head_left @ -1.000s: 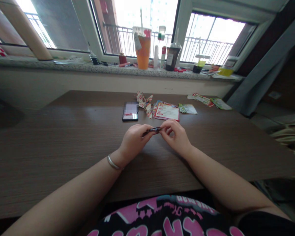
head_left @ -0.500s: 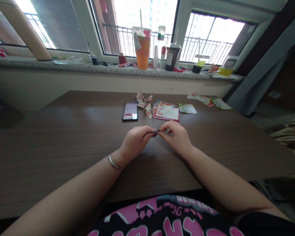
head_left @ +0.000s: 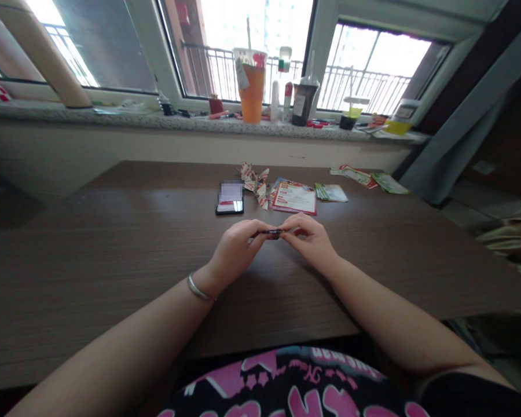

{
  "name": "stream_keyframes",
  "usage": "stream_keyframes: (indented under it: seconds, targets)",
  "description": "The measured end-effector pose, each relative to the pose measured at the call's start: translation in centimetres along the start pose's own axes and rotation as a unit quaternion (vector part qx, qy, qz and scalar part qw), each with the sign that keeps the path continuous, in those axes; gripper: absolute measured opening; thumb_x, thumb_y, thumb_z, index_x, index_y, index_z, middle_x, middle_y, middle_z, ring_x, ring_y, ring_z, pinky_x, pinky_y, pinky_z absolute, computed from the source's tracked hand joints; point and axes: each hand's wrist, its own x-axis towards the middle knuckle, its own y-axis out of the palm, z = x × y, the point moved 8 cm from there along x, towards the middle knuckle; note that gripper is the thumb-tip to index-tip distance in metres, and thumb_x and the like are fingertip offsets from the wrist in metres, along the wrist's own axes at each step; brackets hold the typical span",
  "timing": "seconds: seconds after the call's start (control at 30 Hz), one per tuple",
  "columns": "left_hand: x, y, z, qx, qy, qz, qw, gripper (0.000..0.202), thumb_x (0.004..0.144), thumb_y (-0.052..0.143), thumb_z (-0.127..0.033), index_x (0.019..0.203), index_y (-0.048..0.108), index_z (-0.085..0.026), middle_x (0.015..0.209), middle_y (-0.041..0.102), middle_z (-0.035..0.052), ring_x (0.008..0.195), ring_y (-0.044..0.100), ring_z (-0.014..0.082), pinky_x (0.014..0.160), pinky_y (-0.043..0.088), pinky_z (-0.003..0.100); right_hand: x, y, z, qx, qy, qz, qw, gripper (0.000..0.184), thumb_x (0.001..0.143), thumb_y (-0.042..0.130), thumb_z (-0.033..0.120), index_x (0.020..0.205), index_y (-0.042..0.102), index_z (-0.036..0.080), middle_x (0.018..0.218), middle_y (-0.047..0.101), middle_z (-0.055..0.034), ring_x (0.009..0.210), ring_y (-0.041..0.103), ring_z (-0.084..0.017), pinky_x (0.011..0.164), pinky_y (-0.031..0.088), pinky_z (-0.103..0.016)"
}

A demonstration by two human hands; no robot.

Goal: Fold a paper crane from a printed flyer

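Note:
Just above the table's middle, my left hand (head_left: 242,243) pinches a small, thin dark piece (head_left: 272,232), seen nearly edge-on; its exact kind cannot be made out. My right hand (head_left: 310,238) meets it from the other side, thumb and forefinger closed on its right end. Beyond my hands lie a phone (head_left: 230,198) with a lit screen, a folded striped paper strip (head_left: 256,184) and a stack of printed cards (head_left: 294,197) with red borders. A silver bangle (head_left: 198,288) circles my left wrist.
Smaller green-and-white cards (head_left: 331,192) lie right of the stack, with more packets (head_left: 389,183) at the table's far right corner. On the windowsill stand an orange drink cup (head_left: 252,92), a dark cup (head_left: 304,103) and several bottles and pens. The brown table (head_left: 113,249) spreads both ways.
The dark piece has turned slightly and now spans more evenly between both hands. My left hand has shifted a little to the left; the things on the table have stayed put.

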Motion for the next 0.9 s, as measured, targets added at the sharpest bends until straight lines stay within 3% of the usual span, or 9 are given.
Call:
stream_keyframes:
  seconds: [0.2,0.5,0.9]
  targets:
    - [0.0,0.1,0.1,-0.012,-0.013,-0.004,1.0,0.009,0.086,0.06,-0.021,0.091,0.068,-0.02,0.084,0.072,0.0007,0.078,0.066,0.0131,0.073,0.051,0.024,-0.1,-0.1,0.1,0.018,-0.002,-0.014,1.0,0.006,0.08,0.067,0.026,0.082,0.069,0.022,0.083,0.066,-0.0036,0.078,0.06,-0.013,0.058,0.048,-0.022]
    - [0.1,-0.1,0.5,-0.124,-0.093,-0.012,0.988,0.008,0.083,0.062,-0.017,0.086,0.069,-0.018,0.081,0.072,0.0002,0.075,0.067,0.012,0.07,0.054,0.023,-0.2,0.2,-0.8,0.123,0.05,-0.022,0.991,0.014,0.078,0.069,0.036,0.077,0.07,0.022,0.079,0.065,-0.003,0.075,0.059,-0.015,0.062,0.047,-0.027]
    - [0.0,0.3,0.4,-0.155,-0.059,-0.028,0.986,0.01,0.083,0.063,-0.024,0.09,0.068,-0.018,0.089,0.072,0.004,0.083,0.067,0.0151,0.078,0.055,0.028,-0.4,0.4,-1.6,0.143,0.107,-0.033,0.983,0.023,0.074,0.071,0.042,0.076,0.066,0.02,0.08,0.063,-0.0026,0.076,0.058,-0.014,0.065,0.05,-0.027]
